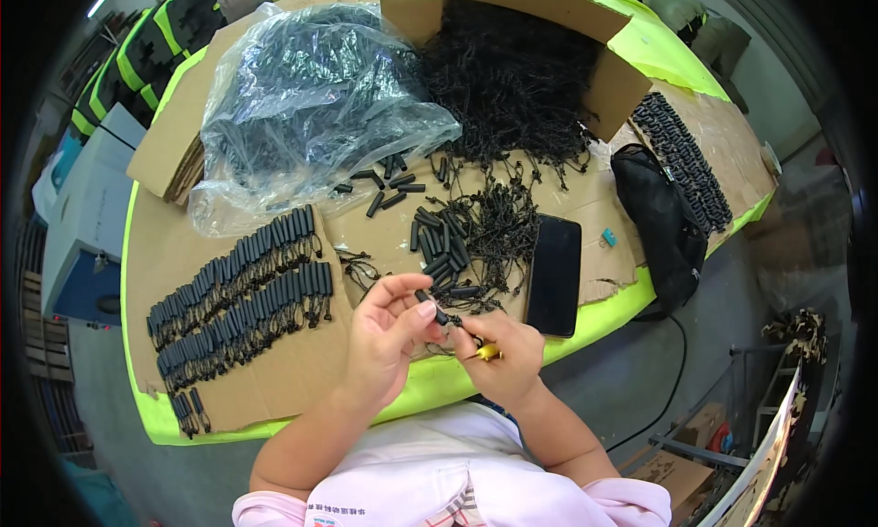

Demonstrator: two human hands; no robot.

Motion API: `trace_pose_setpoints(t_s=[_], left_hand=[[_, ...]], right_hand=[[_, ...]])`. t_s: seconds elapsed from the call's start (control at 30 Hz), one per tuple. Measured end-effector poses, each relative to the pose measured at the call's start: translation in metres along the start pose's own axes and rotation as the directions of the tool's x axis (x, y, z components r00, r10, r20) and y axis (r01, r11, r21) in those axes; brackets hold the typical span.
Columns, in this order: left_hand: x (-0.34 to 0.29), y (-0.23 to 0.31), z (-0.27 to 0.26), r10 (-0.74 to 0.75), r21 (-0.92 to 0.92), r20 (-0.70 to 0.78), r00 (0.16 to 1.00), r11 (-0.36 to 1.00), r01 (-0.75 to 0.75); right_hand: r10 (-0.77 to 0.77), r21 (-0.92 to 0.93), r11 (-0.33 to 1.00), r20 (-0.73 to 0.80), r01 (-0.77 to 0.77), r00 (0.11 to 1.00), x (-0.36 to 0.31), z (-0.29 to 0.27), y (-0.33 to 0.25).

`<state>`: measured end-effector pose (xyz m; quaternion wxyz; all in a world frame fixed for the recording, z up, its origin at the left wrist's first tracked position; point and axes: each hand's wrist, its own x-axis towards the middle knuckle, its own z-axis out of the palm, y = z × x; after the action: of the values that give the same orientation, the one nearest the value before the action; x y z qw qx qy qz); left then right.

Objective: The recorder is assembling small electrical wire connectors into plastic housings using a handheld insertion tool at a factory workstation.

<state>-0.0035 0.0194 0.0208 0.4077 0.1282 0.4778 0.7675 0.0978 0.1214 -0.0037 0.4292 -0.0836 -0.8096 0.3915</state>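
My left hand (pixel 380 340) pinches a short black tube (pixel 432 308) between thumb and fingertips, above the near edge of the table. A knotted black cord (pixel 455 321) comes out of the tube's lower end toward my right hand (pixel 505 349). That hand is closed around a small tool with a yellow handle (pixel 488 351); its working end is too small to make out. Just beyond both hands lie a heap of loose black tubes (pixel 441 244) and a tangle of black cords (pixel 498 221).
Rows of corded tubes (pixel 238 294) lie on cardboard at the left. A clear plastic bag (pixel 311 97) and a cardboard box (pixel 631 93) of black cords stand behind. To the right are a phone (pixel 554 276), a black pouch (pixel 660 225) and stacked dark pieces (pixel 681 161).
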Motion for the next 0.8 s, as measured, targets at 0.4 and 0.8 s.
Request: trace_pose_setpoints(t_s=[0.4,0.8], left_hand=[[-0.021,-0.015,-0.004,0.190,-0.058,-0.149,0.971,0.978,-0.200],[-0.018,-0.018,-0.007,0.171,-0.029,-0.152,0.974,0.984,-0.177]], right_hand=[[-0.232,-0.289,0.929,0.037,0.233,0.972,-0.004,0.003,-0.010],[-0.245,-0.295,0.914,0.142,0.278,0.959,0.002,-0.001,-0.010]])
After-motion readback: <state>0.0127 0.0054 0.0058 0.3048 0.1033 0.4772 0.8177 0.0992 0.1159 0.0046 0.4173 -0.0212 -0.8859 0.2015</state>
